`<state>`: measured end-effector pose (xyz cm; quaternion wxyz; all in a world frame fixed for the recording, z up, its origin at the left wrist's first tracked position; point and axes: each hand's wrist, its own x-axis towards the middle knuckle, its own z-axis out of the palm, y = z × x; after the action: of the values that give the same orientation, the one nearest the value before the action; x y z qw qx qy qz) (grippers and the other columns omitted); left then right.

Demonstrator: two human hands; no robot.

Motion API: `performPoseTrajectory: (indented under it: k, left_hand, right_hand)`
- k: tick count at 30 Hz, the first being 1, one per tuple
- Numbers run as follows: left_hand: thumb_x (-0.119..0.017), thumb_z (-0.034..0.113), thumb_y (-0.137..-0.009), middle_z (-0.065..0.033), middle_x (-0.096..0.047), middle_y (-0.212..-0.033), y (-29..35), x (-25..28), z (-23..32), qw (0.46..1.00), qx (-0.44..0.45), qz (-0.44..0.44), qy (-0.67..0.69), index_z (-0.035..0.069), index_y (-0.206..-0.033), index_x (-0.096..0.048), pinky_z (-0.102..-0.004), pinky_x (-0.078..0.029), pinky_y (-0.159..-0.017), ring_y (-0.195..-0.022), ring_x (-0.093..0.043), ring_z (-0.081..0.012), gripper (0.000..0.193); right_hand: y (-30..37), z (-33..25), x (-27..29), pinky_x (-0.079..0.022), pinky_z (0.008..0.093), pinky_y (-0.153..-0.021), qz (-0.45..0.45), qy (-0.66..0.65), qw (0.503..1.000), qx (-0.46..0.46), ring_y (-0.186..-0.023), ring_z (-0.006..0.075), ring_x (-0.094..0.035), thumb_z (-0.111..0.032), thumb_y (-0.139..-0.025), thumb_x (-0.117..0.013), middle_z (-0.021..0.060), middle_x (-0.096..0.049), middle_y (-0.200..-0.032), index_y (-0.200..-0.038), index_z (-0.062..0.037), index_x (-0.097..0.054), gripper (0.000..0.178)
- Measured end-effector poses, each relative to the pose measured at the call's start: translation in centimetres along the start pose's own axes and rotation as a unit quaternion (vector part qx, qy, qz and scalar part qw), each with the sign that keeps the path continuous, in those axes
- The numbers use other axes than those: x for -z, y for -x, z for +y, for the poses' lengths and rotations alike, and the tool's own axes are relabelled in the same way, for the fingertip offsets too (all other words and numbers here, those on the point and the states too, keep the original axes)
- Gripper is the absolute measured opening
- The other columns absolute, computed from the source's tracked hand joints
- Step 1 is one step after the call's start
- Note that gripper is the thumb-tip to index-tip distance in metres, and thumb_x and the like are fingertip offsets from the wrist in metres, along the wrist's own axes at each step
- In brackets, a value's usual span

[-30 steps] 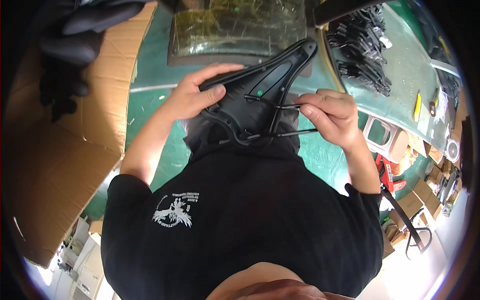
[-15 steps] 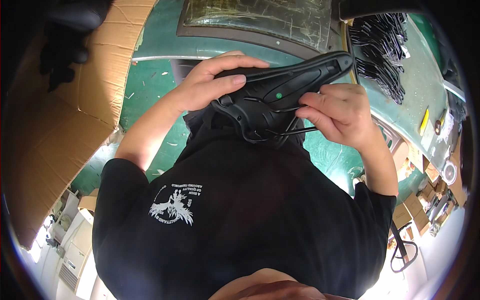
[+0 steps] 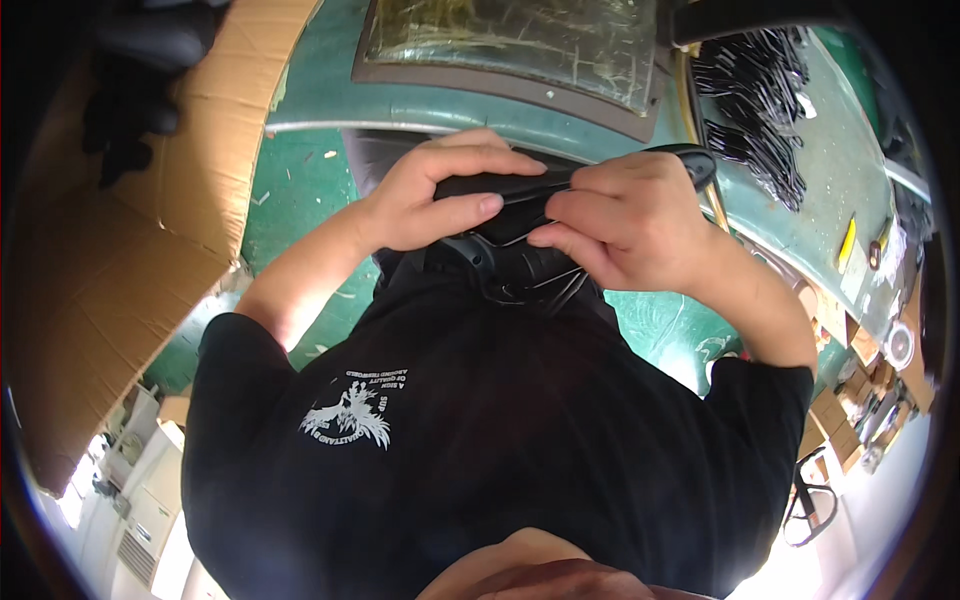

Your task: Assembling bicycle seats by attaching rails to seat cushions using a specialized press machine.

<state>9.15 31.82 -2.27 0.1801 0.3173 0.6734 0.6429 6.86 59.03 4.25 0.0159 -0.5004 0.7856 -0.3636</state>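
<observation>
A black bicycle saddle is held in front of my waist with its underside partly facing me. Its narrow nose points right, past my right hand. My left hand grips the wide rear end, fingers over the far edge and thumb on the near side. Black metal rails show at the saddle's near side. My right hand is closed over the middle of the underside, thumb and fingers pinched on a rail there; its fingers hide the exact spot.
A large cardboard box stands open at left. Ahead, a green-topped bench bears a dark-framed board with a clear sheet. A pile of black metal rails and a yellow-handled tool lie on the right-hand table.
My right hand has moved left and inward, from the rail ends onto the middle of the underside. The saddle has tilted and dropped slightly; my left hand keeps its hold.
</observation>
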Motion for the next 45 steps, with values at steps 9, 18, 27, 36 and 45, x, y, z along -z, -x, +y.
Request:
performPoseTrajectory:
  k: [9, 18, 27, 36, 45]
  left_hand:
    - [-0.061, 0.017, -0.104, -0.0125, -0.068, -0.126, -0.9, 0.5, -0.9, 0.967, 0.051, 0.250, 0.022, -0.005, -0.137, -0.066, -0.0338, -0.046, -0.104, -0.116, -0.063, -0.0219, 0.040]
    - [-0.071, 0.023, -0.103, -0.0150, -0.070, -0.119, -10.7, 3.9, -3.3, 0.871, -0.073, 0.372, -0.313, 0.002, -0.104, -0.073, -0.0335, -0.052, -0.094, -0.108, -0.068, -0.0262, 0.021]
    - [-0.077, 0.016, -0.095, -0.0176, -0.069, -0.120, -14.9, 6.0, -5.3, 0.795, -0.153, 0.364, -0.461, -0.001, -0.084, -0.067, -0.0396, -0.056, -0.085, -0.101, -0.070, -0.0349, 0.022]
    - [-0.083, 0.025, -0.088, -0.0196, -0.068, -0.120, -13.9, 6.0, -5.6, 0.781, -0.153, 0.417, -0.439, 0.005, -0.128, -0.057, -0.0455, -0.055, -0.093, -0.108, -0.067, -0.0420, 0.051]
    - [-0.078, 0.019, -0.083, -0.0148, -0.074, -0.125, -11.6, 8.1, -3.0, 0.913, 0.061, 0.325, -0.238, 0.002, -0.129, -0.069, -0.0355, -0.054, -0.096, -0.110, -0.072, -0.0245, 0.050]
  right_hand:
    - [-1.8, 2.2, 2.0, -0.050, 0.0466, -0.109, 0.185, 0.123, 0.970, -0.097, -0.131, 0.0454, -0.057, -0.031, -0.080, -0.088, 0.0249, -0.057, -0.145, -0.137, 0.0010, -0.061, 0.070]
    - [-5.4, 9.1, -3.5, -0.061, 0.0473, -0.086, 0.311, 0.175, 0.888, -0.289, -0.103, 0.0408, -0.071, -0.019, -0.085, -0.073, 0.0205, -0.068, -0.126, -0.137, -0.0007, -0.061, 0.057]
    - [-7.5, 12.7, -3.0, -0.062, 0.0418, -0.073, 0.353, 0.208, 0.872, -0.268, -0.090, 0.0340, -0.075, -0.018, -0.081, -0.074, 0.0169, -0.072, -0.119, -0.132, -0.0020, -0.065, 0.055]
    - [-7.3, 11.8, -3.2, -0.059, 0.0482, -0.090, 0.406, 0.128, 0.867, -0.260, -0.107, 0.0474, -0.070, -0.042, -0.094, -0.076, 0.0323, -0.069, -0.123, -0.145, 0.0049, -0.050, 0.074]
    - [-1.5, 9.1, 1.0, -0.050, 0.0462, -0.111, 0.320, -0.065, 0.925, -0.195, -0.127, 0.0429, -0.063, -0.010, -0.091, -0.064, 0.0247, -0.067, -0.135, -0.143, 0.0015, -0.057, 0.054]
